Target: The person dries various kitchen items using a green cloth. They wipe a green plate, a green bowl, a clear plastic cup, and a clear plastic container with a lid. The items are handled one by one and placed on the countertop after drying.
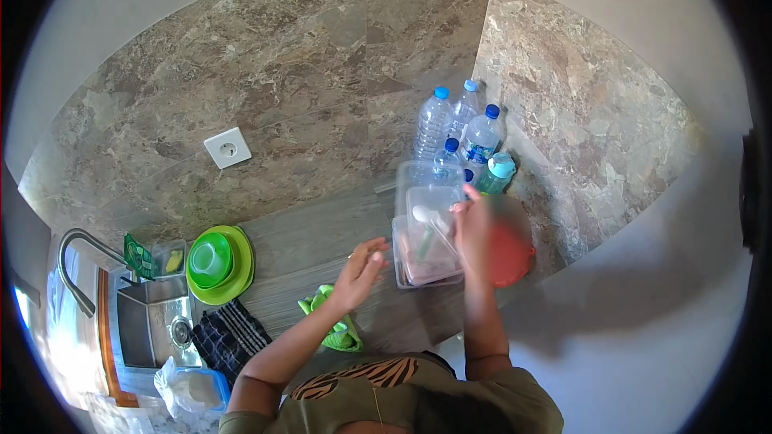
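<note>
My left hand (362,274) is held with its fingers apart over the grey countertop (301,253), left of the stacked clear plastic containers (431,172); nothing is in it. My right hand (473,229) is at the right edge of the containers, partly blurred; whether it grips anything cannot be told. A white plastic spoon (429,215) and a green utensil (426,242) show at the stack. Just right of my right hand is a round red plastic item (508,256). A green cloth (341,328) lies below my left forearm.
Several plastic bottles (432,126) and a teal-lidded bottle (499,172) stand in the corner. Green plates (245,265) and bowls (209,260) sit beside the steel sink (136,325). A dark striped cloth (229,337) and a blue-rimmed container (222,389) lie near it.
</note>
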Demonstrator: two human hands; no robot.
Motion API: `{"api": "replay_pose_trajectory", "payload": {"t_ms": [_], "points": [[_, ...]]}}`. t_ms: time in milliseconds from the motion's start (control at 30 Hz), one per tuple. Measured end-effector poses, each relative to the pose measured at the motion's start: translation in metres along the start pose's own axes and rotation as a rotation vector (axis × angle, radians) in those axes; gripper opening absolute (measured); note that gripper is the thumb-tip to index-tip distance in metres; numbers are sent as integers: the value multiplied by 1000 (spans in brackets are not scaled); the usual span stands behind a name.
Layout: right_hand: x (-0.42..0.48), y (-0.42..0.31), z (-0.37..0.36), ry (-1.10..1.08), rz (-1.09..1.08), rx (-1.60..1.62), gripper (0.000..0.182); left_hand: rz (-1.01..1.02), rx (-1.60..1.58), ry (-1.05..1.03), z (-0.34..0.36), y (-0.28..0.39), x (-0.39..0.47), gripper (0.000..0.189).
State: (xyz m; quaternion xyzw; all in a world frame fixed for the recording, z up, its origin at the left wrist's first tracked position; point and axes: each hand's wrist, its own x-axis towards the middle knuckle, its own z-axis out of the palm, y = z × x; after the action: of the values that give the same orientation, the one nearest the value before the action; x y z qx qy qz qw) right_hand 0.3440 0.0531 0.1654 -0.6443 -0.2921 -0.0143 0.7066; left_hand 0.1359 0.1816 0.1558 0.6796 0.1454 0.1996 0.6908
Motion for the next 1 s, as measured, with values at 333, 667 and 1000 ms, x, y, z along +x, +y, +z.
{"api": "replay_pose_trajectory", "payload": {"t_ms": [333, 667, 1000], "points": [[25, 77, -29, -40, -26, -463, 35, 59, 334, 4, 27, -52, 68, 52], [19, 72, -35, -167, 59, -444, 37, 93, 338, 35, 29, -39, 67, 45], [18, 76, -37, -188, -59, -513, 33, 205, 446, 109, 32, -40, 66, 41]]}}
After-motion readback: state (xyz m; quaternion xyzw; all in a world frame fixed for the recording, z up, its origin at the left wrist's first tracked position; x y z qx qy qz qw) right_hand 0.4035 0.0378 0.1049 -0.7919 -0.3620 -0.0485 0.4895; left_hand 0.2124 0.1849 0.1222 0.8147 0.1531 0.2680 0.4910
